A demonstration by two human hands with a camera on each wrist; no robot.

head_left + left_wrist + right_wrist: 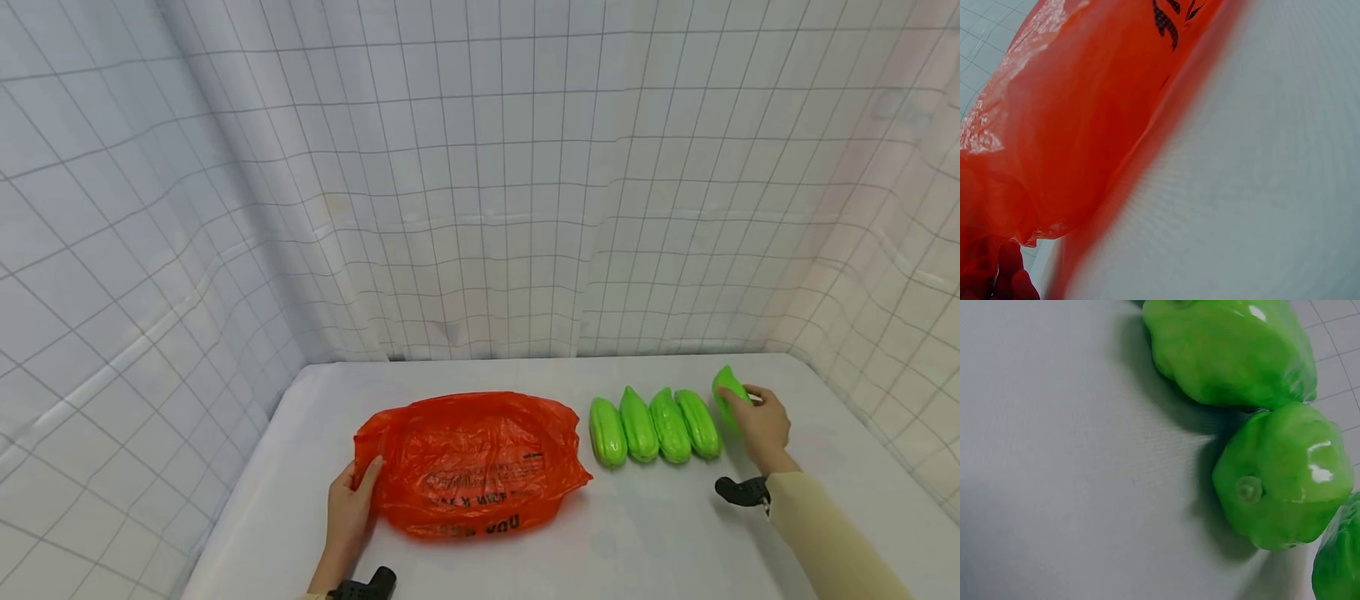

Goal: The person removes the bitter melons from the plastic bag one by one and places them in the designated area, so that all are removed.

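A red plastic bag (pixel 480 458) with dark printing lies spread and puffed up on the white table. My left hand (pixel 348 508) pinches its left edge, thumb on top; dark fingertips (pixel 1010 269) show at the lower left of the left wrist view. Over at the right, my right hand (pixel 761 425) holds a shiny green gourd-like vegetable (pixel 725 392), partly covered by the fingers. Left of it several similar gourds (pixel 671 427) lie side by side. Up close, one gourd (pixel 1285 481) shows a round stem end and clear film; the right hand is not visible there.
The table (pixel 637 533) is covered in white. White curtains with a dark grid (pixel 487 167) hang behind it and at both sides. Black straps with cameras (pixel 742 492) sit on both wrists, below light sleeves.
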